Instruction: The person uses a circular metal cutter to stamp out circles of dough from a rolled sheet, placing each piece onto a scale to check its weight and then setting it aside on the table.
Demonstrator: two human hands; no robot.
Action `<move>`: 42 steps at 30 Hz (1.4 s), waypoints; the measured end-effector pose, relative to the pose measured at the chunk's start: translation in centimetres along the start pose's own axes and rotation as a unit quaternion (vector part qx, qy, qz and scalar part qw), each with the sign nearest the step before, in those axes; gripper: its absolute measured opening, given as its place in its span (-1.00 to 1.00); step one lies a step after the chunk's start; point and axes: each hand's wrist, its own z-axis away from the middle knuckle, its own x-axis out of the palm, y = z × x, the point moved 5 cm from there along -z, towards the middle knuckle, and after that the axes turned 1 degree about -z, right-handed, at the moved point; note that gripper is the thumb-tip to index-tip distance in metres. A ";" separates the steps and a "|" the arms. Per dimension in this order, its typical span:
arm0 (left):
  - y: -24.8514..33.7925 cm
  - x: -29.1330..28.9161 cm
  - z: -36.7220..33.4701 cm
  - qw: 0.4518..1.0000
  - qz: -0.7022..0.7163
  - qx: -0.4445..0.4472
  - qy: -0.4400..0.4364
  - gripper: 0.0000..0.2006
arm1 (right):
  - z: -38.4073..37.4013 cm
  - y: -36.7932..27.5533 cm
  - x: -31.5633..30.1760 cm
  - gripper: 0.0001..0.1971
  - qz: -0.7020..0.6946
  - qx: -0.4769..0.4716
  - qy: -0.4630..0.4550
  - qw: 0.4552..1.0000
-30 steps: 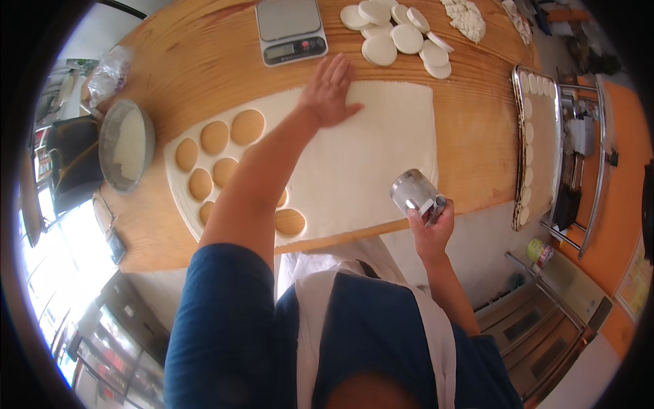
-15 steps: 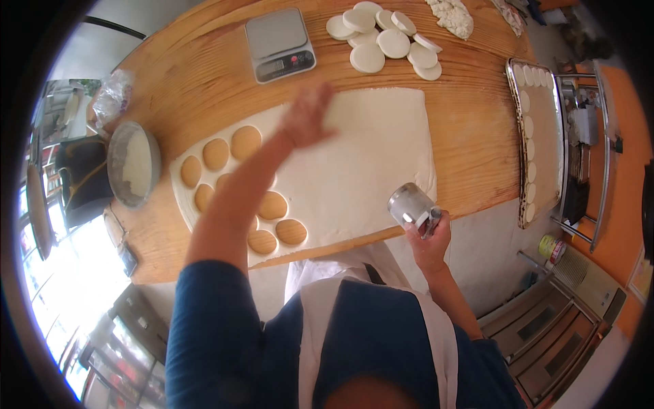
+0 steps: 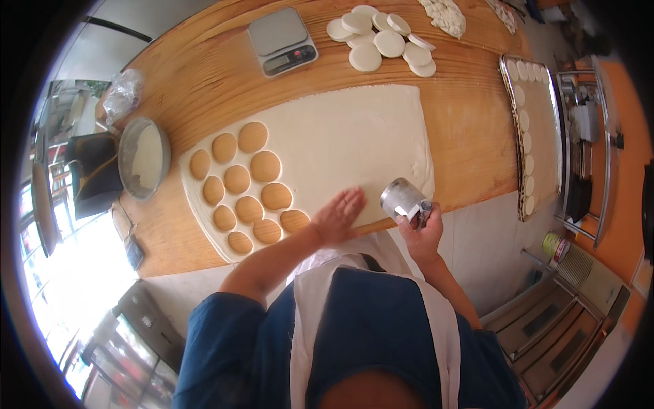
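A broad sheet of pale rolled dough point(image 3: 347, 136) covers the middle of the wooden table point(image 3: 470, 136). Several round holes are cut through its left part, with bare wood showing inside them. My left hand point(image 3: 338, 217) lies at the sheet's near edge, fingers stretched out and holding nothing. Gripped by its handle, a metal cup point(image 3: 402, 198) is in my right hand point(image 3: 424, 235), tilted over the near right corner of the dough. What is inside the cup is hidden. Cut dough discs point(image 3: 390, 43) are heaped beyond the sheet.
A kitchen scale point(image 3: 283, 42) stands at the far side, left of the discs. A metal bowl of flour point(image 3: 144, 160) and a clear plastic bag point(image 3: 124, 94) sit at the left. To the right is a baking tray point(image 3: 545, 136) lined with discs. Rough dough scraps point(image 3: 446, 17) lie far back.
My left hand has swept from the far part of the dough sheet back to its near edge, uncovering the cut holes. My right hand still holds the metal cup, moved slightly.
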 end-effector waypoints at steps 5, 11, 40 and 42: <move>-4.1 -0.8 0.1 0.994 0.020 -0.090 -0.053 -0.21 | -0.7 -0.6 1.7 -0.64 0.088 -0.084 -0.082 0.989; -19.6 -9.1 5.4 0.906 -0.121 -0.392 0.101 -0.31 | -4.7 -3.3 10.0 -0.63 0.241 -0.156 -0.162 0.944; -17.5 -3.6 34.1 0.641 -0.084 -0.726 0.235 -0.50 | -12.3 -4.4 28.6 -0.56 0.606 -0.284 -0.362 0.649; -17.1 -3.5 34.3 0.638 -0.083 -0.728 0.237 -0.50 | -11.9 -4.5 28.5 -0.58 0.593 -0.341 -0.416 0.599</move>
